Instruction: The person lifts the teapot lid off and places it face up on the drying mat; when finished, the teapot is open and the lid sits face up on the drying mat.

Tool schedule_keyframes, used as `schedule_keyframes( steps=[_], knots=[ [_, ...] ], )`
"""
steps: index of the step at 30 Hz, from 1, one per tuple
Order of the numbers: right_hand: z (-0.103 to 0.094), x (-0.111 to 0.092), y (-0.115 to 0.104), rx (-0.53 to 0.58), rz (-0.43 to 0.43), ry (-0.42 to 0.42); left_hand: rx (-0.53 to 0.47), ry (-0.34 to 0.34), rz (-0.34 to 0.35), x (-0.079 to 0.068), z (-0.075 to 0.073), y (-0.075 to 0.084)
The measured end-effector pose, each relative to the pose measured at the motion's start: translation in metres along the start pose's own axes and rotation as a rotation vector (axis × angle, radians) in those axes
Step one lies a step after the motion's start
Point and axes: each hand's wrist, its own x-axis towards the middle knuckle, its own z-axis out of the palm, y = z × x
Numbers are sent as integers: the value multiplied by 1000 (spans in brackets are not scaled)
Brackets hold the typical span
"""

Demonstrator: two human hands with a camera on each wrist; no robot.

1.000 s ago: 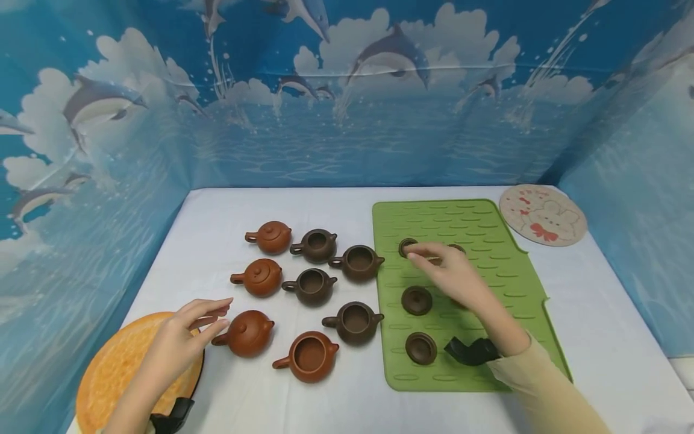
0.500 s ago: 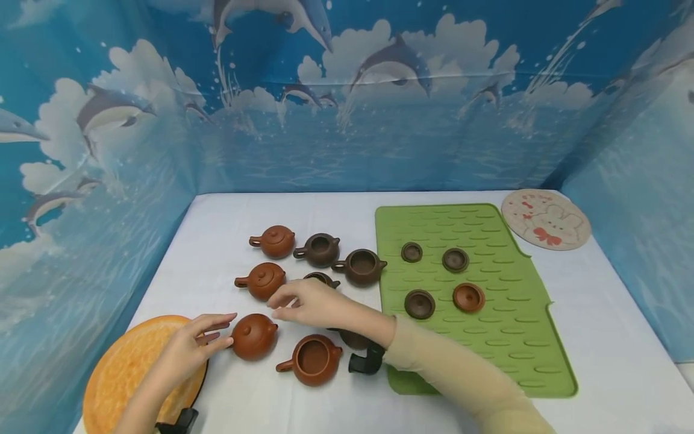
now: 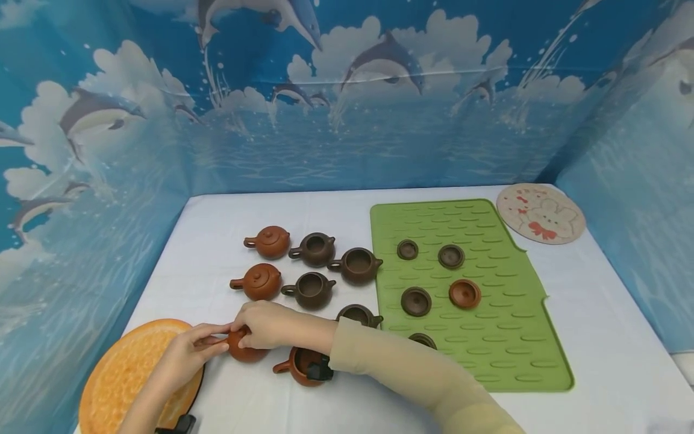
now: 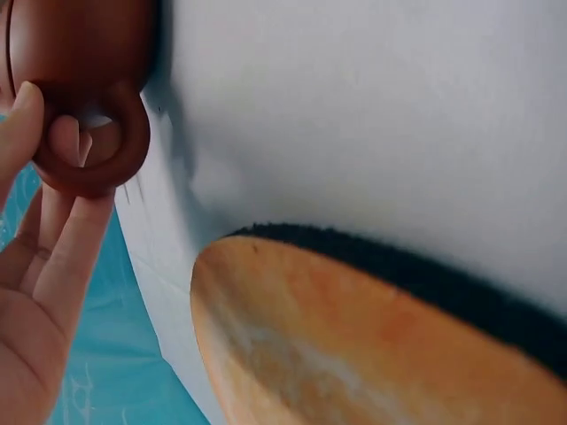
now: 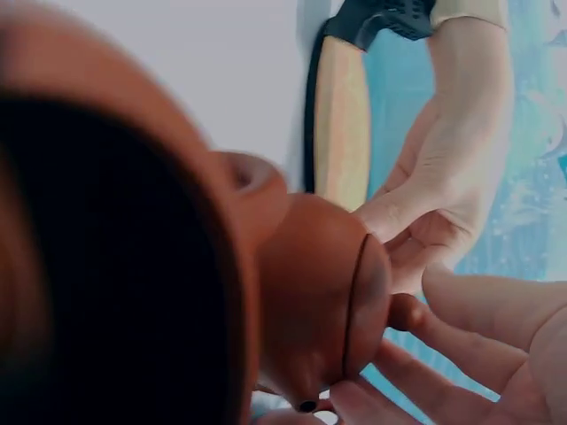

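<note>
A reddish-brown clay teapot (image 3: 250, 354), lid on, stands at the near left. My left hand (image 3: 181, 355) pinches its loop handle (image 4: 135, 146), thumb on one side and fingers behind. Over the top, my right hand (image 3: 265, 325) has thumb and fingertips at the round knob (image 5: 405, 312) of the teapot lid (image 5: 368, 305). A dark seam shows between lid and body in the right wrist view. Under the right forearm is a lidless reddish teapot (image 3: 285, 366), partly hidden by the wrist strap.
Two lidded reddish teapots (image 3: 260, 281) and several dark lidless ones (image 3: 311, 298) stand behind. Loose dark lids (image 3: 415, 301) and a reddish lid (image 3: 464, 293) lie on a green mat (image 3: 515, 337). A bread-patterned round mat (image 3: 125, 367) is at left, a rabbit-print disc (image 3: 520, 211) far right.
My right hand has swung left from the lids on the green mat to the teapot's lid. The left hand has closed on the handle beside which it hovered.
</note>
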Motion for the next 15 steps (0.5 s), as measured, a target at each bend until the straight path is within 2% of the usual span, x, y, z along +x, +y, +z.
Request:
schedule_keyframes(
  steps=[9, 15],
  knots=[
    [5, 2, -4, -82, -8, 110, -24, -23, -27, 3, -4, 0],
    [3, 1, -4, -18, -7, 144, 5, -18, -37, 5, -5, 3]
  ],
)
